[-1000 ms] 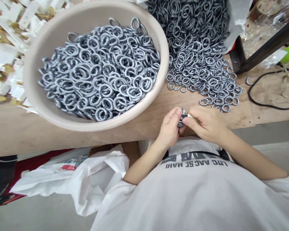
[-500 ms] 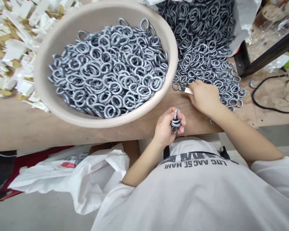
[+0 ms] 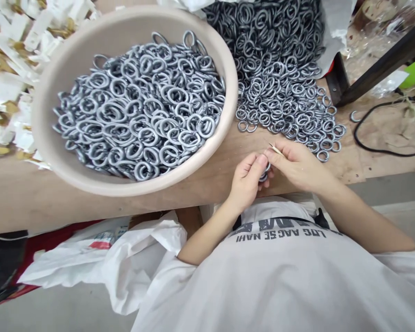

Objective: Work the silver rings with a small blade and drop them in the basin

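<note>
Several grey metal rings (image 3: 263, 176) sit in the curled fingers of my left hand (image 3: 244, 182), partly covered by the thumb and fingertips. Close against it, my right hand (image 3: 297, 165) pinches a small, thin knife-like tool (image 3: 275, 149); its pointed end sticks out past the thumb, and the rest is hidden in the fingers. The fingertips of both hands meet over the rings. Just beyond my hands, a spread of loose grey rings (image 3: 280, 103) covers the wooden table (image 3: 180, 193). To the left stands a large beige basin (image 3: 138, 189) heaped with grey rings (image 3: 141, 110).
White and gold-coloured pieces (image 3: 14, 83) are piled at the far left. A dark metal bar (image 3: 376, 62) slants across the right, near a black cord (image 3: 376, 147) and clear plastic wrapping (image 3: 383, 41). White plastic bags (image 3: 124, 258) hang below the table's front edge.
My right hand has drawn back from the loose rings with the tool and come to my left hand. A ring that touched the tool's tip is no longer there. The view has shifted slightly.
</note>
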Demonstrator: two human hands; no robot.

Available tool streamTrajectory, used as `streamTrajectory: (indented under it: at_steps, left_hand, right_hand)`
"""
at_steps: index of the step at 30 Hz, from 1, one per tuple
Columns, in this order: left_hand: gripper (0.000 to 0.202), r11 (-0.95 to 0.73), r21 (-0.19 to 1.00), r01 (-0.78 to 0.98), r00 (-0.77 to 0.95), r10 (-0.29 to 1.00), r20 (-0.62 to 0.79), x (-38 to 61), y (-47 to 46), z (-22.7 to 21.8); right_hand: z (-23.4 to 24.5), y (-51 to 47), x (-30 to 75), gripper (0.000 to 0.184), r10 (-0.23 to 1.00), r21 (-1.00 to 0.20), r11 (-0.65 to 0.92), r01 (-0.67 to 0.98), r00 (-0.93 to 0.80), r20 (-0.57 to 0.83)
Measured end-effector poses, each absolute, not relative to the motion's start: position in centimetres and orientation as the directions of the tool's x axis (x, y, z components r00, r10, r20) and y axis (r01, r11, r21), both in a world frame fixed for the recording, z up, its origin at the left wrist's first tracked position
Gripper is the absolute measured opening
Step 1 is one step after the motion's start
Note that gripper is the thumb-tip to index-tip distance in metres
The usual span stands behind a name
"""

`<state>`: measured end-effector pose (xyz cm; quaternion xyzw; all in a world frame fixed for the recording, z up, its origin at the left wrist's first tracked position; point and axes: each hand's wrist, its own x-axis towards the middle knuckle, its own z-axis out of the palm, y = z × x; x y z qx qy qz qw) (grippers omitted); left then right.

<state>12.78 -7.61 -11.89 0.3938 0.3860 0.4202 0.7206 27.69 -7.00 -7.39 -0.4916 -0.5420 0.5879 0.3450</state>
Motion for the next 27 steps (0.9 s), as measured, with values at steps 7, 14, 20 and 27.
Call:
streamTrajectory:
  at_steps: [7, 14, 20, 27]
  left_hand:
    - [0.045, 0.432, 0.831, -0.35, 0.335, 0.886, -0.32, 13.2, -7.7, -11.9]
    - [0.05, 0.482, 0.793, -0.372, 0.301, 0.871, -0.388, 13.6, -7.8, -11.8]
    - [0.047, 0.498, 0.74, -0.452, 0.357, 0.861, -0.362, 13.2, -7.7, -11.6]
    - [0.047, 0.529, 0.684, -0.502, 0.339, 0.848, -0.407, 12.9, -7.6, -11.5]
  right_hand:
    - [-8.6, -8.1, 27.9, 0.038, 0.98, -0.994, -0.093, 0.065, -0.168, -0.103]
    - [-9.7, -7.3, 27.2, 0.037, 0.968, -0.979, -0.175, -0.102, -0.199, -0.152]
    - [-10.5, -6.8, 27.7, 0.036, 0.995, -0.981, 0.072, 0.181, -0.087, 0.057]
    - [-9.1, -9.1, 28.7, 0.035, 0.934, -0.686, 0.356, 0.635, -0.272, 0.233]
